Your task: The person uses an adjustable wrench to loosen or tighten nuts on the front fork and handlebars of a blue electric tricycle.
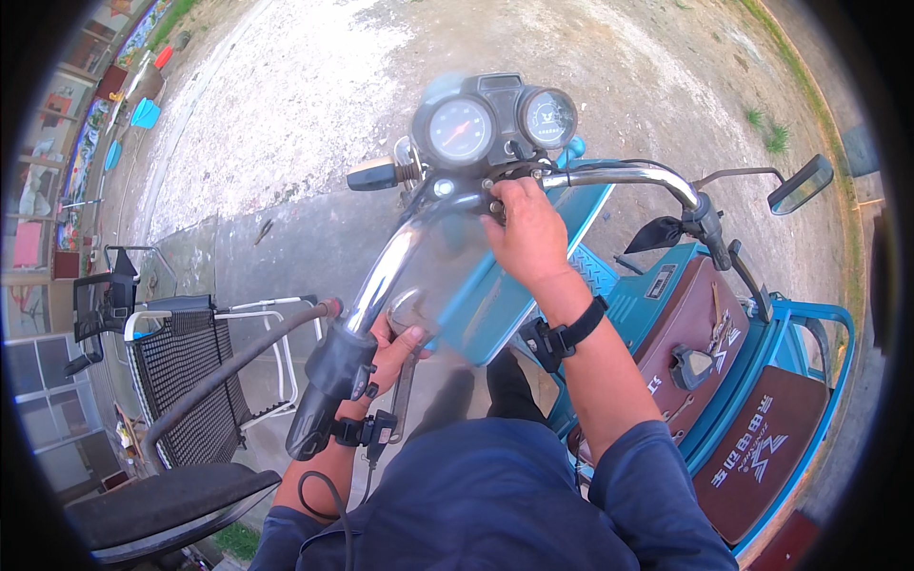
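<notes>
In the head view, the handlebar (386, 271) is seated at its middle; work on the clamp bolts (496, 206) there is judged unfinished. These are reached by the right hand (533, 233), its grip curled, any pinch hidden; a wrench (404, 400) is pinched by the left hand (388, 360).

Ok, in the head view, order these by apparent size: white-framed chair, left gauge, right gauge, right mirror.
1. White-framed chair
2. Left gauge
3. Right gauge and right mirror: too close to rank; the mirror looks longer but narrower.

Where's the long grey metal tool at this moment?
In the head view, below and left of centre, the tool is in the left hand, right of the black handlebar handle.
</notes>
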Demonstrator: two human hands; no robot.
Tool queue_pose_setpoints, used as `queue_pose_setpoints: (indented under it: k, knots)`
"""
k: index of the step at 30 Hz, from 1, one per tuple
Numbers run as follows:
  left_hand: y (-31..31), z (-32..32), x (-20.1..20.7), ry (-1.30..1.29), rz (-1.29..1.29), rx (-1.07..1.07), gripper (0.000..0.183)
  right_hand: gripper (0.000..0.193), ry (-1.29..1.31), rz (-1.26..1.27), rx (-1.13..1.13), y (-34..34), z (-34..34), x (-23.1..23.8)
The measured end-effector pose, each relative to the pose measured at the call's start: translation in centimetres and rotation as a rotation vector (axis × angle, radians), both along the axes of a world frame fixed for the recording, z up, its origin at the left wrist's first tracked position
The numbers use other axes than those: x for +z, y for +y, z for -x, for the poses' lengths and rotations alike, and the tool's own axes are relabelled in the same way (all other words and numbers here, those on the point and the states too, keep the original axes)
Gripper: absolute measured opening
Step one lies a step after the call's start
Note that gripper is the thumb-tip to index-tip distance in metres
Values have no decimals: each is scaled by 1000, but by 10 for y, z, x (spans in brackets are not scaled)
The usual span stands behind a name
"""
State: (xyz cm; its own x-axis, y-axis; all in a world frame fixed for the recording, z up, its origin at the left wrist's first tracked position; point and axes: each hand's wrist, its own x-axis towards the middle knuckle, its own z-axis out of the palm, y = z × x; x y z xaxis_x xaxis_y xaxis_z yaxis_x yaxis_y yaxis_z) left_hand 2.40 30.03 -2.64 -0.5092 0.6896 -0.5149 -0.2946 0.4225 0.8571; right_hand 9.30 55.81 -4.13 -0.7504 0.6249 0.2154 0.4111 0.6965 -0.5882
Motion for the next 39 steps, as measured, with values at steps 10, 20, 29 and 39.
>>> queue_pose_setpoints:
  k: [10,20,29,39]
  knots:
    - [-6,-2,0,2,15,-12,34,22,3,-27,1,0,0,0]
    - [-13,-3,-7,-4,-19,-8,38,23,-46,19,20,3,-1,-3]
    - [-14,-3,-2,5,25,-31,38,21,-133,88,-22,3,0,-3]
    - [-13,-3,1,-1,42,-38,38,24,-128,71,-86,3,-2,-5]
